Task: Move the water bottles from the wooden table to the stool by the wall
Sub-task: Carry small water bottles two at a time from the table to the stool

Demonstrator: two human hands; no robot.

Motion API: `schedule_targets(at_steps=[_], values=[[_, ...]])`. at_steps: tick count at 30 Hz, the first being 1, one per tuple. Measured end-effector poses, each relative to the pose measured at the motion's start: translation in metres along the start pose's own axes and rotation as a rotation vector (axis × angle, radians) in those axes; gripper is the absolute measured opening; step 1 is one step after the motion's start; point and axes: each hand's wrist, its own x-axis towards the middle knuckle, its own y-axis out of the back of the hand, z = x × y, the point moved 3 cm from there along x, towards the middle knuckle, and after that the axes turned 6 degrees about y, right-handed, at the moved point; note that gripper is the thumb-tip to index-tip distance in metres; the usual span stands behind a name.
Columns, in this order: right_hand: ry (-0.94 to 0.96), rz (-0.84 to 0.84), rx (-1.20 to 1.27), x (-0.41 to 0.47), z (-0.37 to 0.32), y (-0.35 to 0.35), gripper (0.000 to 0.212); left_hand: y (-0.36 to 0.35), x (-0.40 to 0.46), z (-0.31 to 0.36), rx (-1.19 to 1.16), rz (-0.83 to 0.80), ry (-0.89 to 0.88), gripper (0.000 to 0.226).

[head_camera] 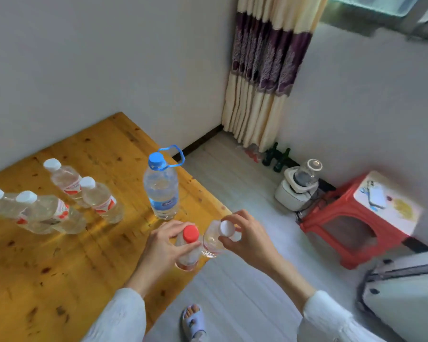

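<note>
Now, step: lifting two bottles off the table edge, low centre of frame.
Left hand: curled around the red-capped bottle, gripping its shoulder.
Right hand: fingertips pinched on the white-capped bottle near its neck.
Other bottles: five stand on the table, left and centre, including a large blue-capped bottle.
Stool: red, right of frame, by the wall.
Advice: probably firm up the right grip before carrying; keep both upright.
</note>
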Motion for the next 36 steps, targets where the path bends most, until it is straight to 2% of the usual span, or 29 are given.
schedule_targets(at_steps=[9, 14, 19, 25, 28, 33, 36], values=[[-0.244, 0.481, -0.051, -0.22, 0.073, 0.139, 0.029, -0.165, -0.072, 0.156, -0.022, -0.287, -0.315, 0.037], [-0.44, 0.712, -0.119, -0.378, 0.101, 0.202, 0.029, -0.275, -0.149, 0.235, -0.118, -0.541, -0.429, 0.034], [-0.674, 0.978, -0.151, -0.537, 0.118, 0.24, 0.029, -0.38, -0.242, 0.309, -0.197, -0.805, -0.562, 0.033], [-0.916, 1.334, -0.169, -0.72, 0.122, 0.261, 0.029, -0.508, -0.378, 0.393, -0.12, -1.124, -0.803, 0.036], [-1.022, 1.426, -0.184, -0.806, 0.127, 0.265, 0.031, -0.568, -0.453, 0.422, -0.105, -1.295, -0.886, 0.03], [-1.207, 1.516, -0.201, -0.945, 0.147, 0.272, 0.026, -0.671, -0.58, 0.463, -0.136, -1.597, -0.908, 0.031], [-1.311, 1.562, -0.214, -1.018, 0.152, 0.284, 0.027, -0.727, -0.653, 0.492, -0.101, -1.728, -0.967, 0.039]])
